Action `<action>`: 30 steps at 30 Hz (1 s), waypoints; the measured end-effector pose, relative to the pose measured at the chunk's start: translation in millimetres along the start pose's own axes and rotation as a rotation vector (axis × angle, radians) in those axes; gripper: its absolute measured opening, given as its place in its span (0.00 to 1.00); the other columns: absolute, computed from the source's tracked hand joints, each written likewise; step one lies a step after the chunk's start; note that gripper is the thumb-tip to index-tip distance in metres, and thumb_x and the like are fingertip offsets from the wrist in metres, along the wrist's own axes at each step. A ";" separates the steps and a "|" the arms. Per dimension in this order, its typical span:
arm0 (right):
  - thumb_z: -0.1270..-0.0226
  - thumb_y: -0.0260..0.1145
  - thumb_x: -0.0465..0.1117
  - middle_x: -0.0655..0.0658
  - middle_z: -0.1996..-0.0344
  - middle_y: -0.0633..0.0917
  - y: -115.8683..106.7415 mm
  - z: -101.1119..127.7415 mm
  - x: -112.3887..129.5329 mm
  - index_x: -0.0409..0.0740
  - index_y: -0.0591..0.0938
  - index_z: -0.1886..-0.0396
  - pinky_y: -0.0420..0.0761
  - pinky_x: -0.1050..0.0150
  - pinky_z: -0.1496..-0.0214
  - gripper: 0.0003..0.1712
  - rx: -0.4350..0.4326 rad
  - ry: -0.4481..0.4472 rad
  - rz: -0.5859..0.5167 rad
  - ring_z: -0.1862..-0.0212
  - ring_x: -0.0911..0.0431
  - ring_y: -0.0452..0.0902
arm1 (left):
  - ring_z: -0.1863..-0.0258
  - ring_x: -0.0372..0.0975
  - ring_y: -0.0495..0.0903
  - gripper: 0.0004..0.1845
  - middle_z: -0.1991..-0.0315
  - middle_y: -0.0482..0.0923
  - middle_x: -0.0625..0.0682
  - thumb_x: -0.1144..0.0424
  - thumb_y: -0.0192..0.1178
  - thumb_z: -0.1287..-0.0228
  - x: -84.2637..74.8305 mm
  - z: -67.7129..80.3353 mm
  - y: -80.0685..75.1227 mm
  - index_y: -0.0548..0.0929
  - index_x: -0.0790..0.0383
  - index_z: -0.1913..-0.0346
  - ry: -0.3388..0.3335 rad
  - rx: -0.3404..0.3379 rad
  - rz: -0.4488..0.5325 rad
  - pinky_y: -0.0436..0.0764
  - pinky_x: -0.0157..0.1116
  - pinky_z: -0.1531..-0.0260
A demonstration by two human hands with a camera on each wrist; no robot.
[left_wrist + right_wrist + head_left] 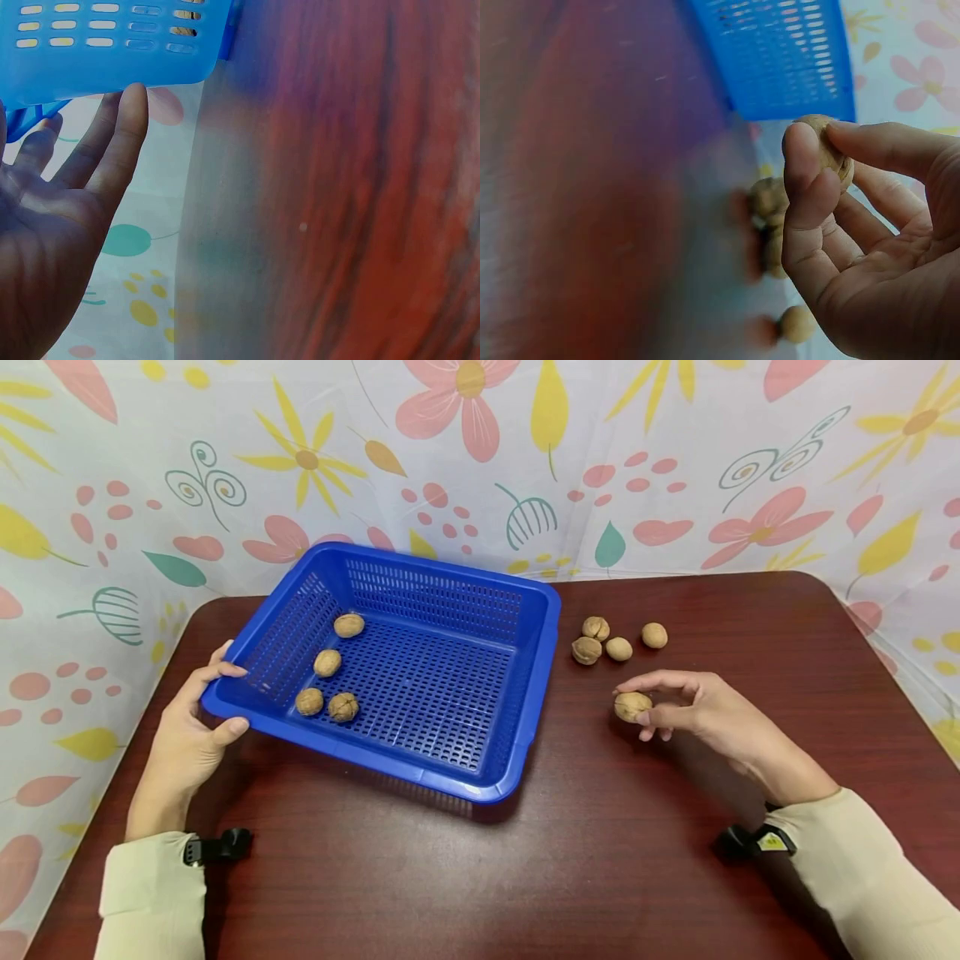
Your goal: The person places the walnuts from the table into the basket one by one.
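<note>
In the head view a blue plastic basket (442, 777) with slotted walls sits at an angle on the table, with several walnuts (342, 707) inside on its left half. My left hand (183, 731) holds the basket by its left front corner, thumb at the front rim and fingers at the left rim. To the right of the basket, my right hand (720, 718) pinches a walnut (632, 707) between thumb and fingers. That walnut (832, 154) is partly covered by fingertips in the right wrist view. Beyond this hand lie several loose walnuts (587, 650).
The dark red-brown wooden table (600, 877) reaches back to a white curtain (675, 452) printed with flowers and leaves. A black strap with a small device (217, 847) circles the left wrist, and another strap (757, 842) is on the right wrist.
</note>
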State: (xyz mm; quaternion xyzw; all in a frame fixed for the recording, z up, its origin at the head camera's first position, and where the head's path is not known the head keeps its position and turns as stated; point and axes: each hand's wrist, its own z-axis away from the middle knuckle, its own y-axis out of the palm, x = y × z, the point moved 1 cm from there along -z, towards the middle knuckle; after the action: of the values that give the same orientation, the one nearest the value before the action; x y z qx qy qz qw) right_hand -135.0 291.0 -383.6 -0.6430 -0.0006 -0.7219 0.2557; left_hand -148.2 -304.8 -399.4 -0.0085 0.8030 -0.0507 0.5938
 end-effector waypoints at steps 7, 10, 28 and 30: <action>0.27 0.65 0.29 0.49 0.63 0.91 -3.6 -14.3 31.8 0.42 0.84 0.38 0.85 0.59 0.64 0.20 0.014 -0.072 -0.051 0.66 0.50 0.87 | 0.19 0.45 0.57 0.28 0.18 0.62 0.53 0.68 0.77 0.41 0.4 -0.3 -0.4 0.80 0.67 0.39 0.001 0.001 -0.013 0.69 0.21 0.33; 0.27 0.66 0.30 0.49 0.63 0.91 -0.7 -23.7 49.1 0.43 0.84 0.38 0.86 0.60 0.64 0.20 0.016 -0.083 -0.039 0.66 0.50 0.88 | 0.19 0.45 0.58 0.28 0.19 0.62 0.52 0.67 0.78 0.42 -0.2 0.0 -0.2 0.80 0.66 0.39 -0.007 -0.004 -0.022 0.69 0.21 0.34; 0.31 0.68 0.30 0.44 0.50 0.90 43.9 -107.3 153.1 0.42 0.86 0.40 0.86 0.59 0.62 0.20 0.213 -0.146 -0.065 0.65 0.48 0.88 | 0.19 0.45 0.57 0.28 0.19 0.63 0.53 0.69 0.78 0.42 -1.0 0.3 0.9 0.81 0.66 0.39 -0.007 -0.011 -0.007 0.70 0.21 0.35; 0.31 0.67 0.28 0.41 0.52 0.90 50.2 -117.7 161.8 0.40 0.85 0.40 0.85 0.61 0.62 0.20 0.261 -0.162 -0.104 0.65 0.48 0.88 | 0.20 0.45 0.58 0.28 0.19 0.62 0.53 0.69 0.78 0.43 -1.6 0.7 1.1 0.81 0.67 0.40 -0.009 -0.016 0.001 0.70 0.22 0.35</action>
State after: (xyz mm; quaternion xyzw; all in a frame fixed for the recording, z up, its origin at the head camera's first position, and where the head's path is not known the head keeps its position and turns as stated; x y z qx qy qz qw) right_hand -232.5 148.9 -270.2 -0.6596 -0.1484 -0.6737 0.2983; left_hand -147.0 -303.7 -398.2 -0.0132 0.8005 -0.0439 0.5975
